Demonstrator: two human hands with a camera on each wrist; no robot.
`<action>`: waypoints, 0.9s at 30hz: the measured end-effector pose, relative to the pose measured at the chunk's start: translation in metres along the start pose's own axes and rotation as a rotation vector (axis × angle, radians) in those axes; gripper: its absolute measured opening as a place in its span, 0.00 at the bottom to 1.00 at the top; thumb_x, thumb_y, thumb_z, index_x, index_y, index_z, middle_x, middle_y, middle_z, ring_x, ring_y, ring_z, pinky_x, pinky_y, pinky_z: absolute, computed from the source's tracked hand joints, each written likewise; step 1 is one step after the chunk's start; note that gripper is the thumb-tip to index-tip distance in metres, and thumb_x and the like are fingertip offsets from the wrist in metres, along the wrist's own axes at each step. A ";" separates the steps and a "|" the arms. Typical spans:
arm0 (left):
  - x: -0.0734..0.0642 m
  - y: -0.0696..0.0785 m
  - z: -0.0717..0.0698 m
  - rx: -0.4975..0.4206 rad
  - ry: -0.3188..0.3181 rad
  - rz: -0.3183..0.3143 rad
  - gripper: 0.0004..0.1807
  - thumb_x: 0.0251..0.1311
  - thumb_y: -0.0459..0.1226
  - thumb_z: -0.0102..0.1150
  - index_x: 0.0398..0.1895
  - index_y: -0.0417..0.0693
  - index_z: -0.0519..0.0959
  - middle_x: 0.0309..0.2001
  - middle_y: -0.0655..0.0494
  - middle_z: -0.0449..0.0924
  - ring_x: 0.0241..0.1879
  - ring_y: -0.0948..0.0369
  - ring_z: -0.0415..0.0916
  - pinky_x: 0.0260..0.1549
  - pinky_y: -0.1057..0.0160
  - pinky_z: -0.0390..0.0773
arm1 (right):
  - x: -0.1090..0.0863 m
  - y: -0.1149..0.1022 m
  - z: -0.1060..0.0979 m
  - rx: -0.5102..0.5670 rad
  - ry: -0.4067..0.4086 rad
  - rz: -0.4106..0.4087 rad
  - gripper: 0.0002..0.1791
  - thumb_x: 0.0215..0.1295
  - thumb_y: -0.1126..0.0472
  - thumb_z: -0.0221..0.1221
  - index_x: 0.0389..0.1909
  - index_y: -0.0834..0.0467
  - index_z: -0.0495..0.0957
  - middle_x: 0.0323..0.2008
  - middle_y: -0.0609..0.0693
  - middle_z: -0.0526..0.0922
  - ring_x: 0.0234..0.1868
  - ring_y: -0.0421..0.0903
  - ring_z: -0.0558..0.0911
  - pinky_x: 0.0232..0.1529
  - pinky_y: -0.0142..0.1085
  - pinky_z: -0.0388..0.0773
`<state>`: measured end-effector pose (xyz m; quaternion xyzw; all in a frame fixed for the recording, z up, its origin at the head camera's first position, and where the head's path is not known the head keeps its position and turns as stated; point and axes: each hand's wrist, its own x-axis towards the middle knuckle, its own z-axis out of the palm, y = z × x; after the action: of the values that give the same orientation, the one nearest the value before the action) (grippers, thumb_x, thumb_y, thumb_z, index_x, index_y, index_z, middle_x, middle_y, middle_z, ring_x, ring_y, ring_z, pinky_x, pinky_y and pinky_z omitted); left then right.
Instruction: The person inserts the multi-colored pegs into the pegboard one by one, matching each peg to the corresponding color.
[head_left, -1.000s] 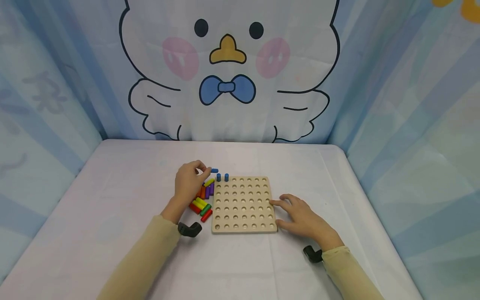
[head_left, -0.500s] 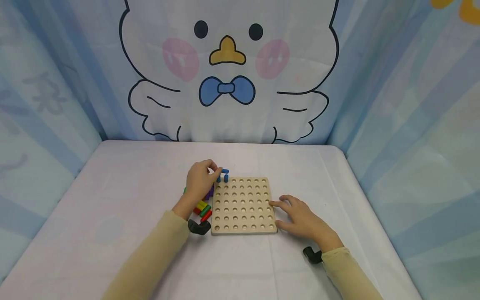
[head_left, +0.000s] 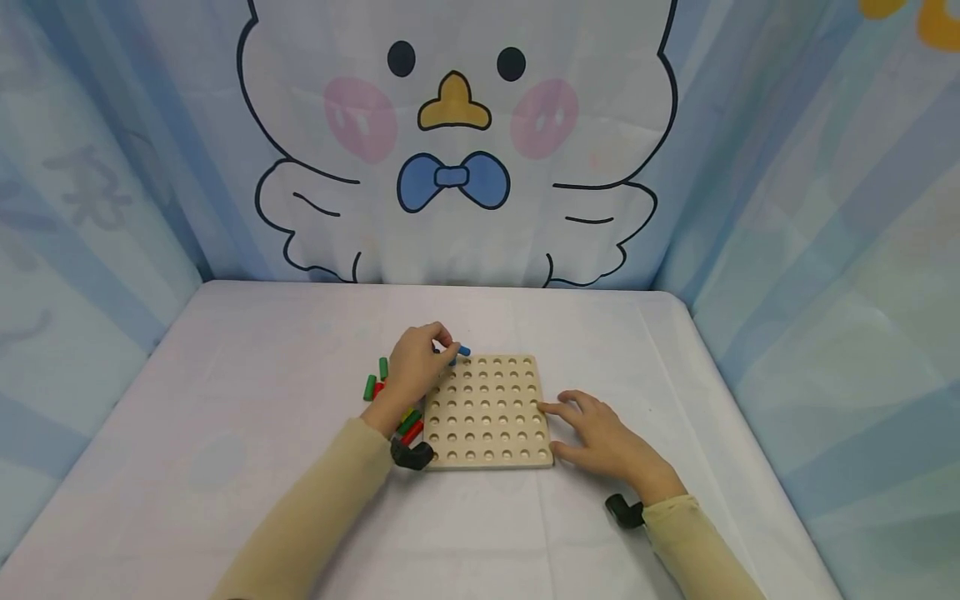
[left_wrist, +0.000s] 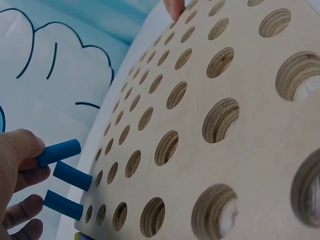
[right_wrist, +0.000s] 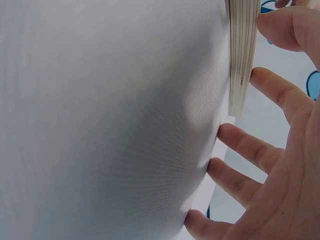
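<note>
A blue peg (left_wrist: 59, 152) is pinched between the thumb and a finger of my left hand (head_left: 416, 364), over the far left corner of the wooden pegboard (head_left: 487, 411). Two more blue pegs stand upright in the board's far row, one (left_wrist: 72, 175) close beside the held peg and the other (left_wrist: 63, 205) at the corner; in the head view the hand mostly hides them. At the board's right edge, my right hand (head_left: 606, 435) touches the side with thumb and index finger. Its other fingertips (right_wrist: 227, 131) rest on the white cloth.
Loose pegs lie left of the board, among them green (head_left: 370, 387) and red (head_left: 412, 432) ones, partly covered by the left hand and wrist. A white cloth covers the table (head_left: 262, 400). A printed curtain (head_left: 465, 233) hangs behind it.
My left hand has moved to the right with the blue peg, from beyond the board's far left corner to over its far row. The right hand and the board have stayed in place.
</note>
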<state>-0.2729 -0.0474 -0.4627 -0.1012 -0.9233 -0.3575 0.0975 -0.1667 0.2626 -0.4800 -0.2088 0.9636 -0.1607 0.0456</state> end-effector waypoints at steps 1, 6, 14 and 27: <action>0.000 0.000 0.001 0.004 0.000 0.000 0.09 0.68 0.46 0.65 0.34 0.52 0.81 0.34 0.53 0.83 0.35 0.56 0.74 0.33 0.58 0.74 | 0.000 0.000 0.000 0.000 0.001 -0.002 0.32 0.69 0.46 0.63 0.73 0.44 0.71 0.69 0.59 0.71 0.69 0.64 0.71 0.68 0.63 0.65; 0.002 0.001 0.004 0.006 -0.010 -0.002 0.08 0.68 0.45 0.66 0.35 0.52 0.82 0.34 0.53 0.83 0.37 0.55 0.74 0.35 0.57 0.75 | 0.000 0.001 0.001 -0.007 0.007 -0.006 0.32 0.69 0.47 0.63 0.74 0.44 0.71 0.69 0.59 0.70 0.68 0.64 0.72 0.68 0.63 0.65; 0.008 0.001 0.011 0.039 -0.042 0.022 0.06 0.67 0.43 0.68 0.36 0.53 0.83 0.38 0.56 0.85 0.45 0.54 0.72 0.42 0.54 0.75 | 0.000 0.004 0.004 -0.003 0.019 -0.016 0.32 0.69 0.47 0.63 0.74 0.43 0.71 0.68 0.59 0.70 0.68 0.65 0.72 0.68 0.63 0.66; 0.009 0.005 0.018 0.048 -0.027 0.071 0.03 0.66 0.40 0.69 0.37 0.53 0.84 0.38 0.54 0.86 0.49 0.51 0.74 0.49 0.50 0.74 | 0.000 0.003 0.002 -0.006 0.016 -0.021 0.32 0.70 0.46 0.63 0.74 0.44 0.71 0.68 0.59 0.71 0.66 0.64 0.73 0.68 0.63 0.66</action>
<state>-0.2818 -0.0299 -0.4703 -0.1362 -0.9286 -0.3303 0.1001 -0.1671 0.2644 -0.4826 -0.2175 0.9622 -0.1600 0.0358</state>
